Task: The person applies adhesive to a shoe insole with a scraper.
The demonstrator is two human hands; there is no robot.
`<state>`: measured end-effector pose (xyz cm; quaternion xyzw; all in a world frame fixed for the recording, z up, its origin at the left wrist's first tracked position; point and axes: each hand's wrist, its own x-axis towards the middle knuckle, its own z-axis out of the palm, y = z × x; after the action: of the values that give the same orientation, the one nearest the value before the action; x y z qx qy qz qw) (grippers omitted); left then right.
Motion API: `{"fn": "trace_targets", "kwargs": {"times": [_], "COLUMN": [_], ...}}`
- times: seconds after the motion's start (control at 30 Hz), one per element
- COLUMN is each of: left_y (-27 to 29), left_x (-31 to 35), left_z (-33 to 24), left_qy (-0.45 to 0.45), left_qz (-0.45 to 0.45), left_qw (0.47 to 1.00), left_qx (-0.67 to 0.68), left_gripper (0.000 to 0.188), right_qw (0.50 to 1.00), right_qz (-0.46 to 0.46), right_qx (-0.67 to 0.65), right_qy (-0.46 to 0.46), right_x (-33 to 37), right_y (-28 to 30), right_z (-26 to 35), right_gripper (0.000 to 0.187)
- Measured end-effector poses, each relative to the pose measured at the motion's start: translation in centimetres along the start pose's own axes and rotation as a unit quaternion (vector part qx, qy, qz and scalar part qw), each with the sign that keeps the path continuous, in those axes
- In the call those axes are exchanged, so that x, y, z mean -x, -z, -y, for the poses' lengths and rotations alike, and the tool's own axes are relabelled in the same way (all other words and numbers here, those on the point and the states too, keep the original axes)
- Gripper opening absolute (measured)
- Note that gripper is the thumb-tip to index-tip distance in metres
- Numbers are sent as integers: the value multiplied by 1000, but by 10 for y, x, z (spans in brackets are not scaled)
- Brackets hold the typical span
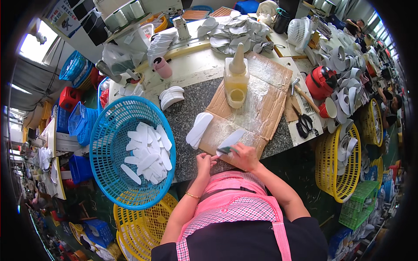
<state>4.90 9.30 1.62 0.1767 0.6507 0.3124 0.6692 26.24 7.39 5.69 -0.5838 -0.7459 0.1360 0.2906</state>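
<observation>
A white insole-shaped piece lies on a glue-stained cardboard sheet in front of me. My right hand is closed round a small dark green flat tool, its kind unclear, which rests over the near end of that piece. My left hand has its fingers curled together, the tips at the piece's near end. Left of the cardboard lies a fanned stack of white insole pieces. Beyond the hands stands a squeeze bottle of yellowish liquid, with a small open cup at its front.
On the left, a large blue basket holds many white pieces, above a yellow basket. Black scissors, a hammer and a red pot lie to the right. A pink cup and heaped white pieces are farther back.
</observation>
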Motion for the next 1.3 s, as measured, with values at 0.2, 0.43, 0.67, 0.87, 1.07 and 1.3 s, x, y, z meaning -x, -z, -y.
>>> {"fn": "trace_targets", "kwargs": {"times": [0.2, 0.43, 0.67, 0.87, 1.07, 1.3], "left_y": [-7, -32, -22, 7, 0, 1], "left_x": [2, 2, 35, 0, -13, -13], "left_z": [-4, -51, -96, -55, -41, -38], "left_qy": [-87, -252, -624, -710, -724, -726], "left_qz": [10, 23, 22, 152, 138, 122], "left_qw": [991, 966, 701, 457, 442, 424], "left_qx": [-98, -57, -344, -513, -510, -527], "left_gripper": [69, 60, 32, 8, 13, 16], "right_qw": [970, 972, 981, 965, 998, 997], "right_qz": [-159, -165, -150, -181, 7, 8], "right_qx": [131, 85, 90, -58, -69, -42], "right_qy": [-133, -141, -83, -179, 3, 64], "right_x": [-21, -64, -150, -114, -26, -19], "right_y": [29, 27, 33, 31, 18, 27], "right_z": [-51, -60, -82, -58, -4, -9], "right_gripper": [12, 10, 14, 15, 8, 13]}}
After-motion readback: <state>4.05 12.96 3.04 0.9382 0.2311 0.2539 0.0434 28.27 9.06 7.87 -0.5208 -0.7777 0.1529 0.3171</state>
